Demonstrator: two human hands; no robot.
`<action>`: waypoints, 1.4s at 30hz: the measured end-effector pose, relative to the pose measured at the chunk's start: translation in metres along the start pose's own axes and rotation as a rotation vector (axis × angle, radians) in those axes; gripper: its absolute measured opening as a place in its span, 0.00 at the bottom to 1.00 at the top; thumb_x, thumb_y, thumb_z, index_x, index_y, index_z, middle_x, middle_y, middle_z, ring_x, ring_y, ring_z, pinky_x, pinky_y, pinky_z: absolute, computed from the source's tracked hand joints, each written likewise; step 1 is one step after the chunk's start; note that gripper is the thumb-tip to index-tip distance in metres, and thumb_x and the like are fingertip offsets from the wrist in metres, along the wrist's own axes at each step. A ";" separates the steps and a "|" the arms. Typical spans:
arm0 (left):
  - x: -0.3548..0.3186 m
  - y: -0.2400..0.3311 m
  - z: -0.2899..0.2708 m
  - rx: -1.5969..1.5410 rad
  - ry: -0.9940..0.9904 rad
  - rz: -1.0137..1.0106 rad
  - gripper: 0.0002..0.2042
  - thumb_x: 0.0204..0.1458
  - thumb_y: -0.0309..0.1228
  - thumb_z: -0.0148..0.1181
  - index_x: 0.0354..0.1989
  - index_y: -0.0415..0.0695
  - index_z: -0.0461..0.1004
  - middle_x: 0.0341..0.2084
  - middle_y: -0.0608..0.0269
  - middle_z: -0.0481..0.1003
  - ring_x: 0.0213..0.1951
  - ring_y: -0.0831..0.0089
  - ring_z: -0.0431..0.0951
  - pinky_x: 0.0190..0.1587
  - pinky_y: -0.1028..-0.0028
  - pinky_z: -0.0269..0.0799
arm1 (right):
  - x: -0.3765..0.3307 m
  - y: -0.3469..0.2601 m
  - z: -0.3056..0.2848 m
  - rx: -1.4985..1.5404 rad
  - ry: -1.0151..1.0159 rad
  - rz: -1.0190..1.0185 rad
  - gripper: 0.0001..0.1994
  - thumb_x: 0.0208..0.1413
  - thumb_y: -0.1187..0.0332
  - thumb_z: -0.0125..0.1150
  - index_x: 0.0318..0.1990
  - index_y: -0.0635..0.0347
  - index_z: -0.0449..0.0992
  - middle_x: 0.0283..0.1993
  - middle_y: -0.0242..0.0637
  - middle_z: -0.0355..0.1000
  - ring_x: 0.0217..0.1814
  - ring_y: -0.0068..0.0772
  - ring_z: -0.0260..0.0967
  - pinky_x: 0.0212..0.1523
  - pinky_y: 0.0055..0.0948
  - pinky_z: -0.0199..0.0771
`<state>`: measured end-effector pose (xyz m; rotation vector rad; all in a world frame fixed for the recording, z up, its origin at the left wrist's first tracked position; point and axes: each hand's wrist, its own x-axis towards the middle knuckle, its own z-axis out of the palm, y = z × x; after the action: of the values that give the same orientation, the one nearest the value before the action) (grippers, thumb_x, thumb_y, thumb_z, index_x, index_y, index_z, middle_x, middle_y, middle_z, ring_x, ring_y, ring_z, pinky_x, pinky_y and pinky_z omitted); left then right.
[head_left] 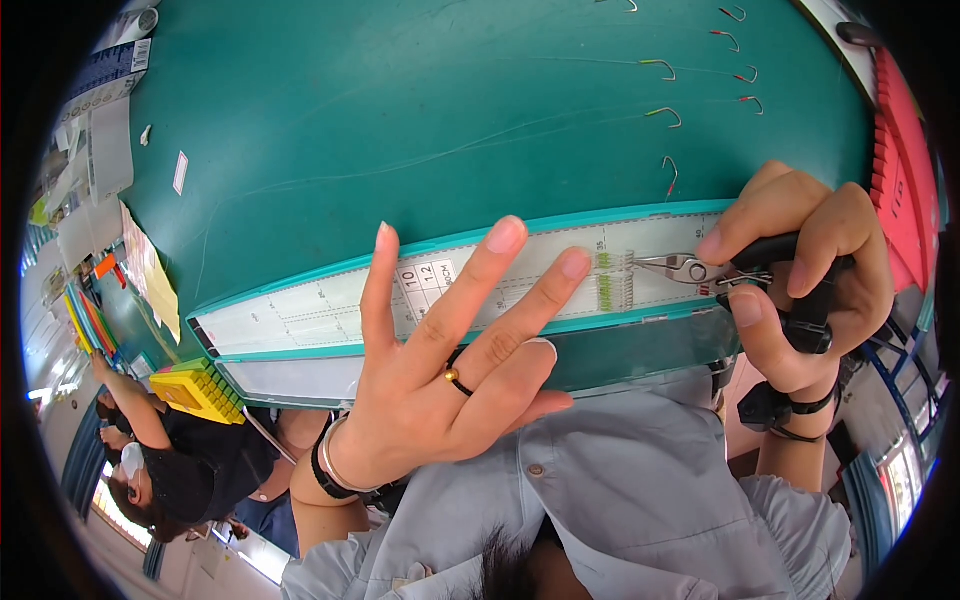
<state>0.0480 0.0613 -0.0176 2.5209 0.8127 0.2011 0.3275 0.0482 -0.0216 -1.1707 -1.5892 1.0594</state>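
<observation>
A long narrow fishing rig box with teal edges and a white, ruled insert lies across the near side of the table, its clear lid folded down towards me. A tight row of fish hooks with green-wrapped shanks is set in the insert. My left hand hovers over or rests on the box, fingers spread and holding nothing; the index fingertip is just left of the hooks. My right hand is closed around small black-handled pliers. Their metal jaws reach the right side of the hook row.
Loose hooks with green or red wraps and thin line lie on the green table. A red rack stands at the right edge. A yellow object sits at the lower left, near another person. Papers line the left edge.
</observation>
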 end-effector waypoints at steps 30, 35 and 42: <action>0.071 0.032 -0.017 -0.029 0.374 -0.198 0.17 0.47 0.19 0.70 0.39 0.42 0.67 0.32 0.61 0.80 0.37 0.60 0.76 0.45 0.64 0.73 | -0.045 0.007 -0.045 0.244 0.443 0.017 0.14 0.53 0.78 0.61 0.38 0.57 0.59 0.40 0.52 0.75 0.42 0.27 0.71 0.46 0.23 0.71; 0.088 0.038 -0.021 0.063 0.256 -0.174 0.16 0.48 0.18 0.69 0.39 0.42 0.65 0.32 0.60 0.80 0.38 0.61 0.75 0.43 0.68 0.70 | -0.046 0.005 -0.043 0.235 0.411 0.006 0.14 0.53 0.74 0.61 0.38 0.56 0.59 0.39 0.51 0.74 0.41 0.27 0.67 0.45 0.24 0.67; 0.090 0.037 -0.010 -0.143 0.296 -0.195 0.16 0.51 0.17 0.67 0.36 0.43 0.62 0.31 0.60 0.82 0.35 0.70 0.77 0.46 0.67 0.71 | -0.046 0.003 -0.042 0.235 0.418 0.066 0.16 0.53 0.68 0.64 0.37 0.54 0.58 0.38 0.48 0.73 0.39 0.27 0.64 0.43 0.23 0.64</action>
<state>0.1370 0.0919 0.0084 2.2908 1.1105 0.5547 0.3763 0.0093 -0.0207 -1.1960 -1.0797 0.9385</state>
